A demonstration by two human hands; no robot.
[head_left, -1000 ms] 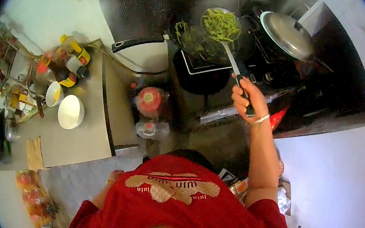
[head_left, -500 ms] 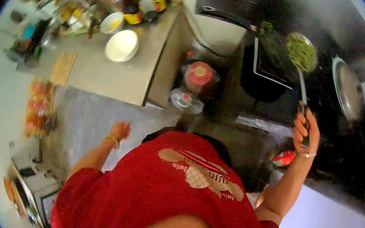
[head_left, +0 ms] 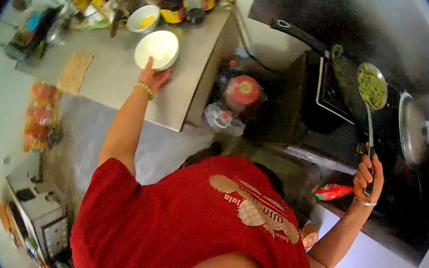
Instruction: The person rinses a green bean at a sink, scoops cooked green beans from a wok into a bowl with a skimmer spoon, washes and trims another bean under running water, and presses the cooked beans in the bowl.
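From my remote seat, the red shirt fills the near part of my view. My right hand has its fingers wrapped shut around the black grip of the ladle; a red packet lies just beside that forearm. My left hand reaches over the counter to the near rim of the large white bowl, fingers partly spread, one overlapping the rim; I can't tell whether they pinch it.

Low between counter and stove sit a plastic jug and a red-topped container. A brown sheet lies left of the bowl.

Past the bowl, the small bowl, with something yellow inside, and the bottles crowd its far side. Over on the stove, green vegetables fill the ladle's head above the wok, where more greens show. The wok's long handle juts toward the counter, and a metal lid stands near the ladle's other side.
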